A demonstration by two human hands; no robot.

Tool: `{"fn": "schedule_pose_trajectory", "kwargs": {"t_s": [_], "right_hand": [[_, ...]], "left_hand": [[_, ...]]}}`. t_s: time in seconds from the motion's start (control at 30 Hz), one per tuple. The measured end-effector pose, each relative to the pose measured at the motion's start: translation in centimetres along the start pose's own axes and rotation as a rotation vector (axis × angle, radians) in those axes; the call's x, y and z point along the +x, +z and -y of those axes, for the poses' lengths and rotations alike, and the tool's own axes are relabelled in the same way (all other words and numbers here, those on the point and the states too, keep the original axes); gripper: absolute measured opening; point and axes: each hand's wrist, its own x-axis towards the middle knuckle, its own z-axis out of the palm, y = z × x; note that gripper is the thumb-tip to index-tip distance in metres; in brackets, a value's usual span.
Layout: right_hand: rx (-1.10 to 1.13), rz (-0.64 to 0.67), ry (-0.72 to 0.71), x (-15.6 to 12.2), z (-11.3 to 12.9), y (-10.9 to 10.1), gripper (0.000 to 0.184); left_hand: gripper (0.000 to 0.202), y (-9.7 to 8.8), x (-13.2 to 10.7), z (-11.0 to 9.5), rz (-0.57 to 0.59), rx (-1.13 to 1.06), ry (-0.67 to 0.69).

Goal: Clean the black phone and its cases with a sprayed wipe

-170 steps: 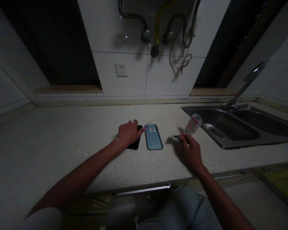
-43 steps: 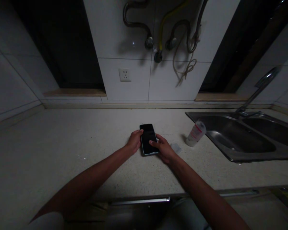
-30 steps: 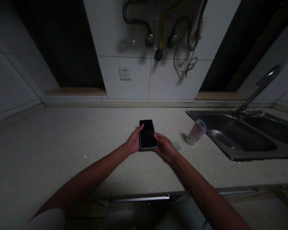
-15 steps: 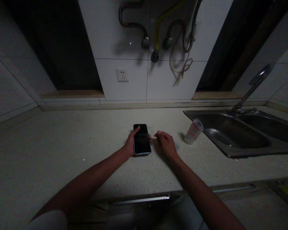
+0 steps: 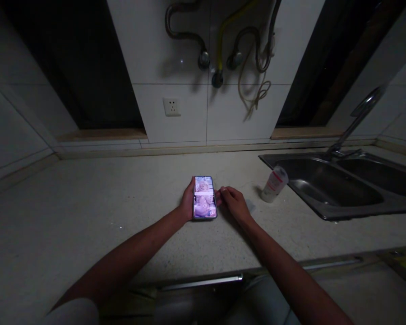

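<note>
A smartphone [image 5: 205,198] with a lit, pinkish screen lies in my left hand [image 5: 187,201], just above the pale countertop [image 5: 149,189]. My left palm is along the phone's left edge and behind it, and fingertips show past its right edge. Close to that edge is my right hand [image 5: 236,203], its fingers curled in with thumb and forefinger together. Whether it holds anything small, or touches the left fingertips, I cannot make out. A clear plastic cup [image 5: 274,184] with red print stands to the right of my right hand.
A steel double-bowl sink [image 5: 320,185] with a curved faucet [image 5: 355,119] is set in the counter at the right. On the tiled wall behind are a socket [image 5: 171,107], hanging hoses [image 5: 257,49] and a looped cord [image 5: 257,97]. Metal trim [image 5: 203,283] runs below the counter's front edge.
The phone's screen has gone from dark to lit. My left thumb has moved off the screen to the phone's left side, and the phone has shifted slightly right, nearer my right hand.
</note>
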Motion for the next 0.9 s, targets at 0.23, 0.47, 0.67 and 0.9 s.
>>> {"fn": "schedule_pose_trajectory", "kwargs": {"t_s": [0.23, 0.47, 0.67, 0.9], "right_hand": [[-0.084, -0.001, -0.005, 0.0, -0.6, -0.1, 0.044], [-0.004, 0.028, 0.089, -0.1, -0.3, 0.0, 0.044], [0.000, 0.253, 0.199, -0.6, 0.4, 0.3, 0.047], [0.087, 0.140, 0.190, -0.2, 0.1, 0.4, 0.044]], "left_hand": [[0.078, -0.3, 0.1, 0.1, -0.051, 0.145, 0.025], [0.086, -0.1, 0.0, 0.5, -0.002, 0.131, 0.104], [0.083, -0.3, 0.1, 0.6, -0.075, 0.123, 0.167], [0.066, 0.0, 0.4, 1.3, -0.055, 0.261, 0.284]]}}
